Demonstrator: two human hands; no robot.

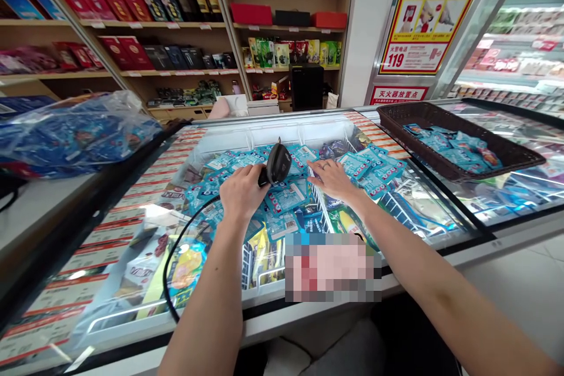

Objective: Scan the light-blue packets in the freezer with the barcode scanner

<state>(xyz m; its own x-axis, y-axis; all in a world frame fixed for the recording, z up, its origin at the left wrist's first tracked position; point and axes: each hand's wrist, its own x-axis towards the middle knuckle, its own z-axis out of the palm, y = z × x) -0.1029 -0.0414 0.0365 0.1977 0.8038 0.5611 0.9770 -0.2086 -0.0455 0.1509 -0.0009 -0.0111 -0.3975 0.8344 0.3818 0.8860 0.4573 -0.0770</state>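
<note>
My left hand (pixel 242 192) is wrapped round the handle of a black barcode scanner (pixel 279 163), its head raised above the packets. A black cord (pixel 173 255) curves from it down toward the freezer's front edge. Below the scanner, many flat blue packets (pixel 286 197) lie spread over the freezer's glass top; one shows a printed barcode. My right hand (pixel 332 179) reaches over the packets to the right of the scanner, fingers spread and nothing gripped. Whether its fingertips touch a packet, I cannot tell.
A brown basket (pixel 458 173) with more blue packets sits on the glass at the right. Left stands a clear plastic bag (pixel 79 135) of blue packs. Wooden shelves (pixel 163 73) of boxes and bottles line the back. A pixelated patch (pixel 332 267) covers part of the front edge.
</note>
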